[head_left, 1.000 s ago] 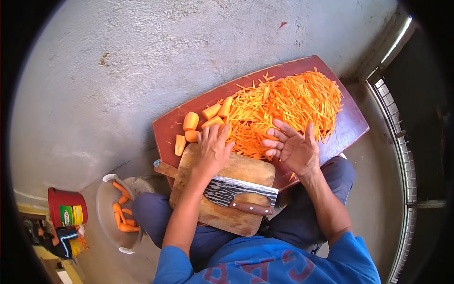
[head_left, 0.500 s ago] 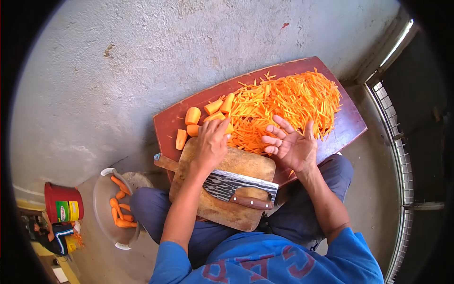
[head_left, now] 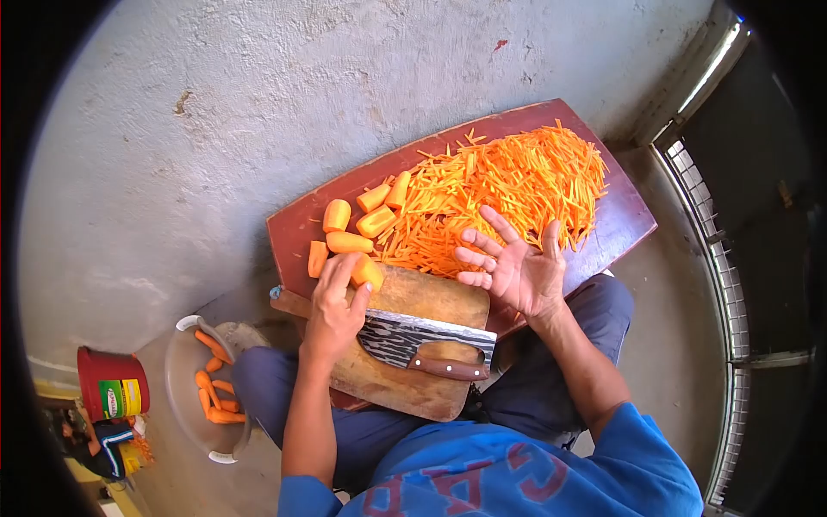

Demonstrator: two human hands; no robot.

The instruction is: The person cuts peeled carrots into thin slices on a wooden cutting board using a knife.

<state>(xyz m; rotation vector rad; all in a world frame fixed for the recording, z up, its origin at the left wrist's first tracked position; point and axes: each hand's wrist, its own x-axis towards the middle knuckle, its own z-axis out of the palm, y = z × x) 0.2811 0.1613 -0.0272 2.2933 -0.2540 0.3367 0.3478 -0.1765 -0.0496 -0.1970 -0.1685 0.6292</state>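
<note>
Left hand (head_left: 334, 303) is now drawing back from the loose carrot chunks (head_left: 337, 215), clamping a carrot chunk (head_left: 367, 273) between thumb and fingers; half a second ago it was reaching over them. The held chunk is now sitting over the upper left part of the cutting board (head_left: 426, 293); whether it is touching wood, can't tell. Loose chunks are showing more fully now. Right hand (head_left: 522, 271) is staying palm up, fingers standing apart, near the shredded carrot (head_left: 525, 181). Cleaver (head_left: 398, 339) is still lying on the board.

Left fingers are hiding part of the held chunk; hand and forearm are covering the board's left side. Right fingers are blocking some shreds. Knee is overlapping the basin (head_left: 188, 422). Far person (head_left: 110, 448) at lower left is appearing too small to make out.
</note>
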